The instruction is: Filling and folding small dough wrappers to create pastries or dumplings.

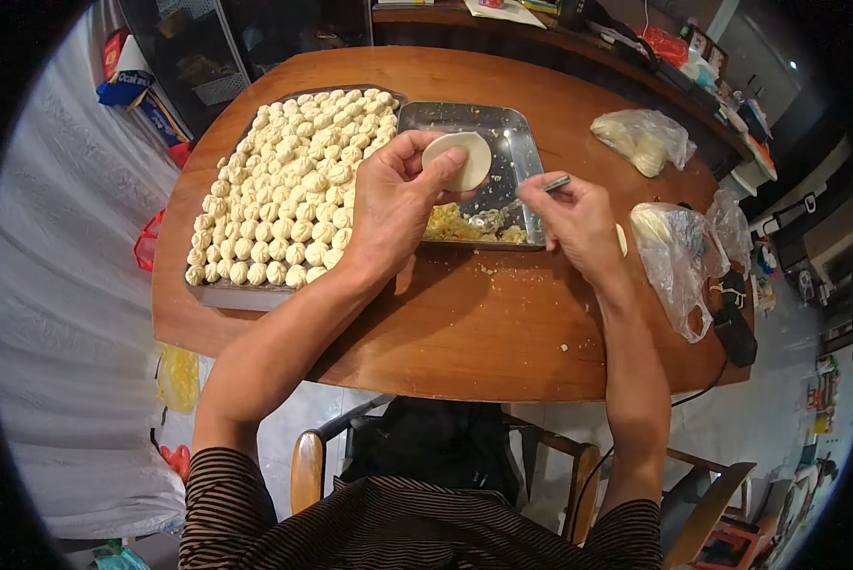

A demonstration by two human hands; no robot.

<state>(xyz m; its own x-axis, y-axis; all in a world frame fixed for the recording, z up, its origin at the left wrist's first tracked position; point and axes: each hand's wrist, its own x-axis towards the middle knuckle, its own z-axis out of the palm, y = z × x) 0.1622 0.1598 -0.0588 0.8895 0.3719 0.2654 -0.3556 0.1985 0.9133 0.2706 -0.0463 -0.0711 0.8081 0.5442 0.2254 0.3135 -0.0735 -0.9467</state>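
Observation:
My left hand (393,195) is closed on a round, pale dough wrapper (473,160), with the thumb across its face, over the left part of a metal tray (529,152). Yellowish chopped filling (448,225) lies along the near side of that tray. At the tray's right edge, my right hand (583,226) grips a metal spoon (558,182) by its handle, and the spoon's bowl is down in the filling. Left of my left hand, many small pleated dumplings (279,190) stand in close rows on a large flat tray (232,297). Another pale wrapper (621,240) shows partly behind my right hand.
Two plastic bags with pale contents, one farther back (643,141) and one nearer (669,247), lie on the table's right side. A black device (734,332) with a cable sits by the right edge. Crumbs dot the wooden table (464,332). A chair (310,465) stands below.

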